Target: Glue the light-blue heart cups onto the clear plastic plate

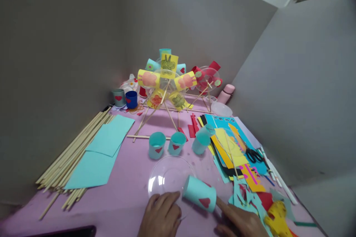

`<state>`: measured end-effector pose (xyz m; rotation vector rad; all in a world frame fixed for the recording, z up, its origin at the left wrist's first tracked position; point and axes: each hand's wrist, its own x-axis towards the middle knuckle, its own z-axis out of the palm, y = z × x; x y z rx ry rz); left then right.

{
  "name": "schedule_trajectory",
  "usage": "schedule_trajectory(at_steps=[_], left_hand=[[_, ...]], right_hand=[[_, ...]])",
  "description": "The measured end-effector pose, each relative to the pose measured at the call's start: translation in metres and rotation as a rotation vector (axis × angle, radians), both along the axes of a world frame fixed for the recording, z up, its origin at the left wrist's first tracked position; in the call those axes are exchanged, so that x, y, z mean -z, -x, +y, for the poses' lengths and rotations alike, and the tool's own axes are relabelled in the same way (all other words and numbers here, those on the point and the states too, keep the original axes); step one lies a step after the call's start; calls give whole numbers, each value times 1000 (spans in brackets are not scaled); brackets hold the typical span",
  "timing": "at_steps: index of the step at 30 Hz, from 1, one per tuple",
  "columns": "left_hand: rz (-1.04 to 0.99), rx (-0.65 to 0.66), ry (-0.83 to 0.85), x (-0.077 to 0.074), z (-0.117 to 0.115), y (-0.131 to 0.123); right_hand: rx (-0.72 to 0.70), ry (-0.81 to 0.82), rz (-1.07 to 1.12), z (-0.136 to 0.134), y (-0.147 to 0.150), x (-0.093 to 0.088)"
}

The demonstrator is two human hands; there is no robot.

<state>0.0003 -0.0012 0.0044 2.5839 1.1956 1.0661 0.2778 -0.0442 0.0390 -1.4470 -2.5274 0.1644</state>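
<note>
My left hand (161, 215) is at the near edge of a clear plastic plate (167, 168), its fingers curled over the rim. A light-blue paper cylinder (196, 190) with red heart stickers lies on its side over the plate's right part. My right hand (240, 217) is just right of this cylinder, index finger stretched out to its end and thumb apart; whether the fingertip presses on it I cannot tell. Behind the plate stand two light-blue paper cylinders with red hearts (157, 145) (177, 143). Another light-blue cylinder (200, 143) leans to their right.
Wooden sticks (72, 148) and light-blue paper sheets (96, 166) lie left. A yellow-and-blue paper wheel (167, 77) on a stick frame and a red one (207, 76) stand behind. Coloured papers (222, 148), black-handled scissors (254, 155), paper scraps (244, 194) and a yellow tool (276, 216) are right.
</note>
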Motion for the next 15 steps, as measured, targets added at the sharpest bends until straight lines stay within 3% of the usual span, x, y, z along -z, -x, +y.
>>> schedule_trajectory(at_steps=[4, 8, 11, 15], left_hand=[[31, 16, 25, -9, 3, 2], [139, 33, -60, -12, 5, -3], [164, -15, -113, -11, 3, -10], [199, -12, -189, -7, 3, -13]], right_hand=[[45, -100, -32, -2, -5, -19], [155, -180, -15, 6, 0, -41], [284, -165, 88, 29, 9, -63], [419, -170, 115, 82, 28, -81]])
